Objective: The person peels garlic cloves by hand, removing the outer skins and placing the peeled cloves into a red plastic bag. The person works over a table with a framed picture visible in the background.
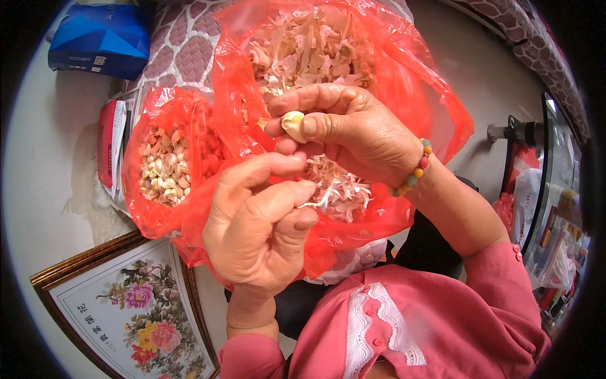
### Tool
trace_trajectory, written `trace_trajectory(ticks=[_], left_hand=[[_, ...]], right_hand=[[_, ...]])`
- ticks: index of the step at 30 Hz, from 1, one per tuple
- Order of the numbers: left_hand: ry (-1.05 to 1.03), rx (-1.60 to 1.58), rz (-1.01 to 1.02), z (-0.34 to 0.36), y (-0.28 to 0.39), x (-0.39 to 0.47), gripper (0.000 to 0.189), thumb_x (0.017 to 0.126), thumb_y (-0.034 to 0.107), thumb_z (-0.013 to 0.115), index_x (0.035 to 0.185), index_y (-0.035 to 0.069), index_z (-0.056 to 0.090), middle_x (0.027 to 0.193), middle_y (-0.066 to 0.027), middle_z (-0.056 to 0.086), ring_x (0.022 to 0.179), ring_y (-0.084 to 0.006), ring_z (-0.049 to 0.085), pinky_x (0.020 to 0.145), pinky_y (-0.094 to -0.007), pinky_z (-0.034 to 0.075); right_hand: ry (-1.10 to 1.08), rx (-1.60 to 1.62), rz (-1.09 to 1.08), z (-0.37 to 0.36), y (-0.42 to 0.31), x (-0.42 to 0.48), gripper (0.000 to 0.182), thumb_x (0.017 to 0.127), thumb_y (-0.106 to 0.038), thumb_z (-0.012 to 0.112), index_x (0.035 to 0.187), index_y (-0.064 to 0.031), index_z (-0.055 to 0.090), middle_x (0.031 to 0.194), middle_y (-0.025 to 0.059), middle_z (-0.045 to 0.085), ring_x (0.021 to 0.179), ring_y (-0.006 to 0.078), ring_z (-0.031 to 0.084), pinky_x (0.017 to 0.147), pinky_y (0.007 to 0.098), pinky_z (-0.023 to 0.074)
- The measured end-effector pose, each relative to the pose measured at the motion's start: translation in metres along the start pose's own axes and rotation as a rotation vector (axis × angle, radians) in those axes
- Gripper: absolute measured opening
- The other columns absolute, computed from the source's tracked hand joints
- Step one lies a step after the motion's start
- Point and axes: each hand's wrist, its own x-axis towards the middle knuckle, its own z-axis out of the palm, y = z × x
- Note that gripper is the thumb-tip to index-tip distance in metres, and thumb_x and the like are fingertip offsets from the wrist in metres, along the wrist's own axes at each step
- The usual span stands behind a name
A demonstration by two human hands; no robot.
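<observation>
My right hand (352, 125) pinches a pale, peeled garlic clove (293, 125) between thumb and fingers. A small yellowish scrap (261, 124) pokes out behind its fingertips. Just below, my left hand (260, 225) has its thumb and fingers apart, the index fingertip close to the right hand's lower fingers. A thin white strip of garlic skin (322, 199) shows beside the left fingertips; whether it touches them I cannot tell. Under both hands spreads a large red plastic bag (407, 109) with dry garlic skins (307, 52) in it. Left of it, a smaller red bag (135, 170) holds many garlic cloves (165, 173).
The bags rest on a quilted purple-and-white cover (189, 54). A blue box (99, 42) stands at the upper left, with booklets (111, 147) below it. A framed flower picture (109, 251) leans at the lower left. On the right is a glass-topped stand (561, 166) with stored items.
</observation>
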Motion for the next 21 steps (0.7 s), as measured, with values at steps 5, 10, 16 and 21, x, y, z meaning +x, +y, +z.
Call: trace_trajectory(ticks=[5,10,16,21], left_hand=[[0.024,0.155,0.027,-0.008,-0.003,0.004,0.01,0.086,0.011,0.061,0.083,0.001,0.061,0.09,-0.0147,0.058,0.077,-0.0182,0.059,0.066,-0.027,0.048],[0.132,0.075,-0.032,-0.005,-0.006,0.004,0.012,0.081,-0.009,0.056,0.087,0.0,0.062,0.081,-0.0106,0.061,0.067,-0.0138,0.057,0.058,-0.0225,0.045],[0.133,0.446,0.122,-0.005,-0.008,0.01,0.013,0.077,-0.006,0.066,0.088,0.001,0.065,0.082,-0.0092,0.061,0.067,-0.0128,0.059,0.056,-0.0233,0.047],[0.083,0.507,0.12,-0.005,-0.01,0.011,0.011,0.077,-0.008,0.065,0.086,-0.001,0.064,0.079,-0.01,0.061,0.071,-0.0169,0.058,0.063,-0.026,0.047]], right_hand=[[-0.055,-0.039,0.015,-0.007,0.0,-0.002,0.024,0.086,-0.008,0.062,0.108,0.0019,0.058,0.094,0.0095,0.066,0.079,0.0147,0.064,0.066,0.0236,0.0508],[-0.056,-0.121,0.032,-0.003,0.0,-0.003,0.025,0.087,-0.009,0.062,0.108,0.0023,0.058,0.09,0.0076,0.066,0.072,0.0113,0.063,0.063,0.0218,0.0489],[-0.036,-0.251,0.046,0.002,0.001,-0.004,0.022,0.087,-0.01,0.062,0.105,0.0033,0.062,0.085,0.0061,0.066,0.068,0.0091,0.061,0.058,0.0219,0.0483],[-0.034,-0.32,0.058,0.003,0.003,-0.004,0.022,0.087,-0.011,0.063,0.103,0.0032,0.063,0.082,0.0058,0.065,0.067,0.0096,0.061,0.057,0.0228,0.0488]])
